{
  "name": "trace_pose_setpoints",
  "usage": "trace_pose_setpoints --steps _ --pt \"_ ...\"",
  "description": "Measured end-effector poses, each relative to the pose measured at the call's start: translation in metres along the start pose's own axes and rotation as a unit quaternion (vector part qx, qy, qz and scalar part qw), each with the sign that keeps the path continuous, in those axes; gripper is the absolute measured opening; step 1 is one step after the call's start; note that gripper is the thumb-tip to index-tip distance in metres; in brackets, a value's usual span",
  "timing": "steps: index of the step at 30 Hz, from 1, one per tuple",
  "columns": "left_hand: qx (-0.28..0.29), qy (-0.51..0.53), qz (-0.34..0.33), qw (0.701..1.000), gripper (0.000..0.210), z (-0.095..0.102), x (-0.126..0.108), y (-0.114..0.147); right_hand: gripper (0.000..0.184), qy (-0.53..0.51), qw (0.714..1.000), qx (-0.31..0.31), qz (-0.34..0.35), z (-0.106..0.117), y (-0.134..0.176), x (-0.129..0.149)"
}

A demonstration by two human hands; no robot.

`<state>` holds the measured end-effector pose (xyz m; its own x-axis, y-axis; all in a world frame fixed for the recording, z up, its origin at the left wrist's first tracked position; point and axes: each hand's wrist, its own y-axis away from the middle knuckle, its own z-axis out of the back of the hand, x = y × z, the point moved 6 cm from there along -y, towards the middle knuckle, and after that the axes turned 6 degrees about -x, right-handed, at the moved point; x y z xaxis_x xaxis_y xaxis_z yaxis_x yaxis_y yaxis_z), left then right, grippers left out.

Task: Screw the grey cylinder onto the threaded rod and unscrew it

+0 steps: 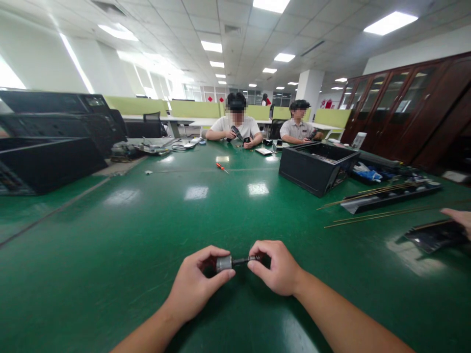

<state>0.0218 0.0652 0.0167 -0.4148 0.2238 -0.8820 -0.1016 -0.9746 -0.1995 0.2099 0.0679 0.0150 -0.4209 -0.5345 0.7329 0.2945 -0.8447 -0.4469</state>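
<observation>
Close above the green table (154, 230), my left hand (195, 282) has its thumb and fingers closed around a short grey metal cylinder (224, 264), which resembles a small motor. From its right end a thin dark shaft (241, 261) points sideways, roughly level. My right hand (276, 267) pinches the far end of that shaft between thumb and fingers. Whether the tip there is a separate piece, I cannot tell, since the fingers partly cover it.
An orange-handled screwdriver (222, 168) lies mid-table. Black computer cases (305, 171) stand right and left. Thin brass-coloured rods (364, 217) lie at the right, where another person's hand (458, 215) touches a dark part (434, 236). Two people (235, 127) sit opposite, one holding a power drill (237, 132).
</observation>
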Motion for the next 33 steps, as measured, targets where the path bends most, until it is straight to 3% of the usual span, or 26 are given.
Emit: trace_pose_setpoints --steps 33 --pt "0.005 0.057 0.048 0.997 0.033 0.0008 0.0071 -0.0018 0.007 -0.029 0.999 -0.016 -0.008 0.0022 -0.0015 -0.0098"
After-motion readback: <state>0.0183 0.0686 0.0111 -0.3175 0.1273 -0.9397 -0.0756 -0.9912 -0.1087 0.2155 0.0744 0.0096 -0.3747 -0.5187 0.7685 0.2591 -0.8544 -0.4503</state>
